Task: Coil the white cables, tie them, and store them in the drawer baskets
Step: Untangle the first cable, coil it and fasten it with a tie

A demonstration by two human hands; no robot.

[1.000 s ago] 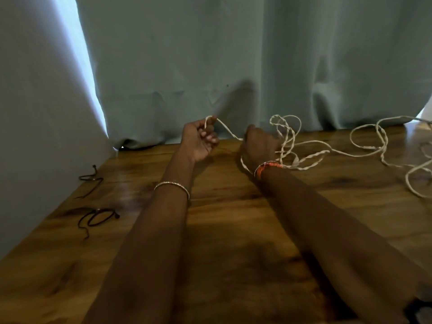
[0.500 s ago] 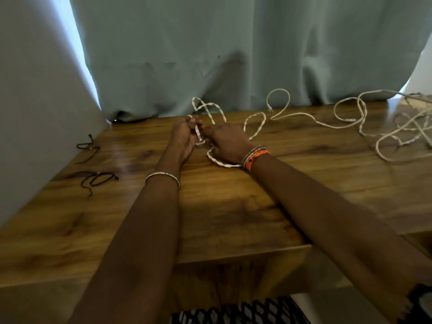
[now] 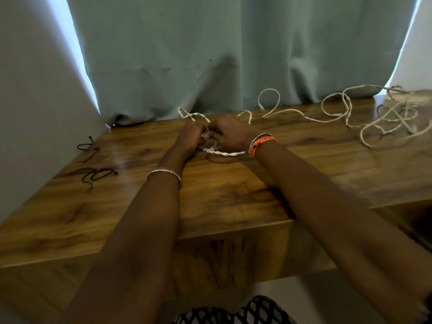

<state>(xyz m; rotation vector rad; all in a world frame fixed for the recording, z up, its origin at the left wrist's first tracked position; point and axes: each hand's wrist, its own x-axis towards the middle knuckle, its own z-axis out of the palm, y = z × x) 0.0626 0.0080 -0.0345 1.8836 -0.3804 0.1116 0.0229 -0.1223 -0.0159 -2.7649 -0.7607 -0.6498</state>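
A long white cable (image 3: 301, 114) trails across the back of the wooden table (image 3: 233, 197) from my hands to a loose tangle (image 3: 395, 118) at the far right. My left hand (image 3: 190, 136) and my right hand (image 3: 228, 133) meet near the middle back of the table, both gripping the cable's near end. A small twisted loop of it (image 3: 222, 153) curves under my right wrist, and another twisted bit (image 3: 194, 115) sticks up behind my left hand. My fingertips are hidden behind the knuckles.
Two thin black ties (image 3: 87, 148) (image 3: 98, 175) lie at the table's left side by the wall. A grey-green curtain (image 3: 222, 54) hangs behind the table. A dark mesh basket (image 3: 233, 312) shows below the table's front edge.
My hands have drawn together from apart and lowered toward the tabletop, forming a small loop of cable. The view has tilted down, showing the table's front edge and the basket.
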